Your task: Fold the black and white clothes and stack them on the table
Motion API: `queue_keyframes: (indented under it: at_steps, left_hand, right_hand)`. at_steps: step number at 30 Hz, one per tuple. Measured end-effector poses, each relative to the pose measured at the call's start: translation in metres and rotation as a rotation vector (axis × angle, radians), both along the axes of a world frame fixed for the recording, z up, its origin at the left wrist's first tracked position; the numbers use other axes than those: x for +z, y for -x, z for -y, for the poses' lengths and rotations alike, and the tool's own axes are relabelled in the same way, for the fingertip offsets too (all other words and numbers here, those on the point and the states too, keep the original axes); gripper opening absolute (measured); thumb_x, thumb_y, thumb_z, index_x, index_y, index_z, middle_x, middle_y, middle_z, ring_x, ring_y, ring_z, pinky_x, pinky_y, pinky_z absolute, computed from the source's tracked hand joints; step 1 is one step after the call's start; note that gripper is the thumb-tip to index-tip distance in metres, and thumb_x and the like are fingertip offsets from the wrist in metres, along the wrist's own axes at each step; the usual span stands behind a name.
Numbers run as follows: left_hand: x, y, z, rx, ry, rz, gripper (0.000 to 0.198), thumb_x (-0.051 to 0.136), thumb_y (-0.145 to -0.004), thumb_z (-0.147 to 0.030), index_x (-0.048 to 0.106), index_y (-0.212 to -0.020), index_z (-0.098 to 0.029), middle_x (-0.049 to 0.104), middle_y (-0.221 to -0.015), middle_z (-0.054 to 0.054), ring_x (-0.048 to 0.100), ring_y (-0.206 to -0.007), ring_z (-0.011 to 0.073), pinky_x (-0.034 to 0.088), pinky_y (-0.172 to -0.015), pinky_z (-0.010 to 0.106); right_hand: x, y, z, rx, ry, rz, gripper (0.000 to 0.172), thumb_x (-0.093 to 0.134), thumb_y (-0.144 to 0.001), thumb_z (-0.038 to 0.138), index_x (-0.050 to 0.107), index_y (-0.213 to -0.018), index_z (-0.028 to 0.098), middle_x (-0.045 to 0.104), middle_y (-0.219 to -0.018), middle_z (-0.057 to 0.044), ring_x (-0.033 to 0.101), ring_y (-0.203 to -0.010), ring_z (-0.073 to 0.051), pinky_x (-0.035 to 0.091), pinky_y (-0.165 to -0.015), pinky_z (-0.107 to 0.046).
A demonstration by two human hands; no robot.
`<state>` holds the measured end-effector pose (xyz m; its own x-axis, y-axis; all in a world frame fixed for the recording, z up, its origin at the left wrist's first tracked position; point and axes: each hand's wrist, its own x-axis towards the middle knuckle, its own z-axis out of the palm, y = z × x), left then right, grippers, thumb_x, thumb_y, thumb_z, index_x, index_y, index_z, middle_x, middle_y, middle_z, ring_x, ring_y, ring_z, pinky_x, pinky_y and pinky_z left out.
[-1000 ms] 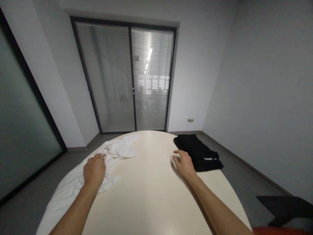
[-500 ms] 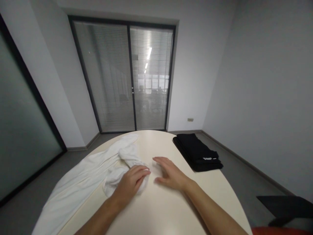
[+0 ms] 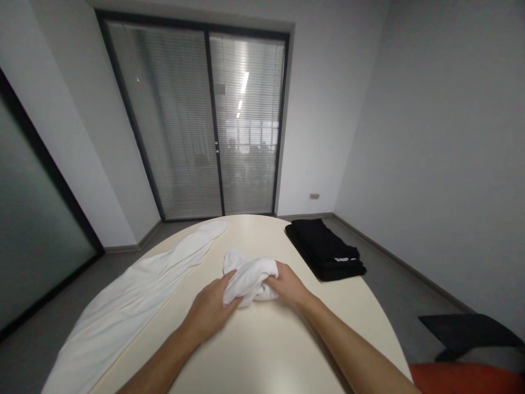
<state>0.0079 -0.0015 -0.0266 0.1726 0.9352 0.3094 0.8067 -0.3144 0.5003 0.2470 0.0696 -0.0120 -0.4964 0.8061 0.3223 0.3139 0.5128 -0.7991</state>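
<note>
As the left hand (image 3: 211,307) grips one end of a bunched white cloth (image 3: 249,275) just below centre frame, the right hand (image 3: 290,284) grips the other. Cloth sits between them, longer axis roughly left to right; both hands touch it, neither nearer. Table (image 3: 246,355) underneath. Long white cloth (image 3: 135,303) slants from lower left up toward centre, apart from the left hand. Black folded clothes (image 3: 324,246) lie right of centre, beyond the right hand. Farthest, upper left: glass door (image 3: 184,120).

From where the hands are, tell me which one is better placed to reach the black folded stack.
Probably the right hand: it is nearer the black folded stack, while the left hand is farther across. Both grip the bunched white cloth.
</note>
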Motion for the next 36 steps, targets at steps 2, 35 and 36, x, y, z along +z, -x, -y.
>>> queue_keyframes:
  at_steps: [2, 35, 36]
  left_hand:
    - [0.003, -0.002, 0.0, -0.007, 0.055, 0.044, 0.036, 0.053, -0.091, -0.034, 0.062, -0.126, -0.027, 0.072, -0.114, 0.006, 0.067, -0.104, 0.0255, 0.05, -0.088, 0.035]
    - [-0.005, 0.006, -0.013, 0.078, 0.069, 0.43, 0.046, 0.059, -0.086, -0.035, 0.057, -0.13, -0.02, 0.068, -0.122, 0.009, 0.063, -0.114, 0.0257, 0.045, -0.105, 0.042]
    - [-0.005, 0.01, -0.016, 0.127, 0.059, 0.468, 0.045, 0.059, -0.086, -0.036, 0.058, -0.128, -0.02, 0.068, -0.121, 0.01, 0.064, -0.112, 0.0262, 0.045, -0.104, 0.043]
  right_hand:
    - [0.004, -0.007, -0.001, 0.062, 0.084, -0.012, 0.037, 0.059, -0.085, 0.032, 0.067, -0.118, 0.019, 0.07, -0.117, -0.006, 0.064, -0.107, -0.025, 0.047, -0.098, -0.039]
    - [-0.008, -0.033, -0.007, -0.115, -0.156, 0.297, 0.069, 0.07, -0.078, 0.038, 0.045, -0.139, 0.017, 0.051, -0.14, -0.017, 0.049, -0.127, -0.029, 0.038, -0.106, -0.042]
    - [-0.008, -0.033, -0.008, -0.188, -0.151, 0.314, 0.061, 0.069, -0.079, 0.038, 0.049, -0.133, 0.017, 0.057, -0.132, -0.016, 0.053, -0.12, -0.028, 0.041, -0.101, -0.041]
